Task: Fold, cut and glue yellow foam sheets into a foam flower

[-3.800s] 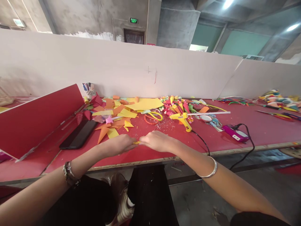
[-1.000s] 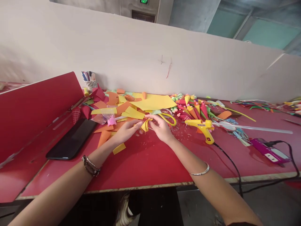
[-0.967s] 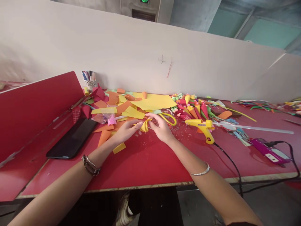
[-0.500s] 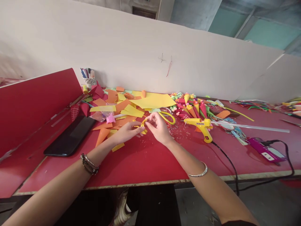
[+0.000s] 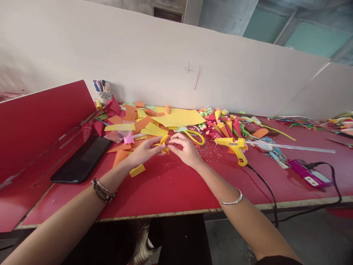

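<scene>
Hands point(image 5: 143, 151) point(image 5: 186, 151) over red table point(image 5: 165, 191), partition point(image 5: 149, 55); concrete wall point(image 5: 222, 16)

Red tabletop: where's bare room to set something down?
The widest free patch is the red tabletop between the left hand, right hand and front edge, crumbs aside. A smaller one lies between the glue gun cord and purple power box. Crowded: coloured pieces beyond the left hand; small cones behind the glue gun.
</scene>
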Action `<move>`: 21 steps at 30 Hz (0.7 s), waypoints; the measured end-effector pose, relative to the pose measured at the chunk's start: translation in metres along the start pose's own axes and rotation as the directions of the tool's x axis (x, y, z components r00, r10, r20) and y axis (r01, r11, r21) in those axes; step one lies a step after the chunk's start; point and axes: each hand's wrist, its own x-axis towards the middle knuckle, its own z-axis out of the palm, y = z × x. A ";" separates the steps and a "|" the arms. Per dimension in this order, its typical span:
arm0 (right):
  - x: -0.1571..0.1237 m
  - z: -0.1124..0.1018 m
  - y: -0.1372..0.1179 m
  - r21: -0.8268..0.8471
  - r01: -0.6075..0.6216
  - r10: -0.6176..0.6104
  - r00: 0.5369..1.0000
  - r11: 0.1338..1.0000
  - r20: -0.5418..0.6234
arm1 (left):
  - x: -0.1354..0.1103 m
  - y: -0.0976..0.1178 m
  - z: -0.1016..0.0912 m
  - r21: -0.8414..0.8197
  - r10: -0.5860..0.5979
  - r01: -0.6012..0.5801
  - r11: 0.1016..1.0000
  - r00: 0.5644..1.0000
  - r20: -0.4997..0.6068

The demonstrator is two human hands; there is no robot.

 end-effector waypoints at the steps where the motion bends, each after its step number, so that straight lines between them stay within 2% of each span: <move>1: 0.000 -0.001 0.000 0.005 0.003 -0.003 1.000 1.000 0.010 | 0.000 0.000 -0.001 -0.005 -0.006 0.006 1.000 1.000 -0.004; 6: -0.001 -0.003 0.000 0.007 0.009 -0.010 0.998 1.000 0.067 | -0.001 0.002 -0.003 -0.015 -0.026 0.026 1.000 0.999 -0.034; 11: 0.000 -0.004 0.003 0.011 0.016 -0.016 0.999 1.000 0.030 | -0.001 0.002 -0.005 -0.011 -0.035 0.034 0.999 0.999 -0.027; 15: 0.001 -0.004 0.007 0.053 -0.028 0.027 1.000 0.998 0.009 | 0.000 0.002 -0.009 -0.017 -0.028 0.027 0.999 0.999 -0.033; 21: 0.002 -0.006 0.008 0.060 -0.066 0.065 0.998 0.996 0.012 | 0.002 0.000 -0.013 -0.033 -0.047 0.044 0.998 0.992 -0.117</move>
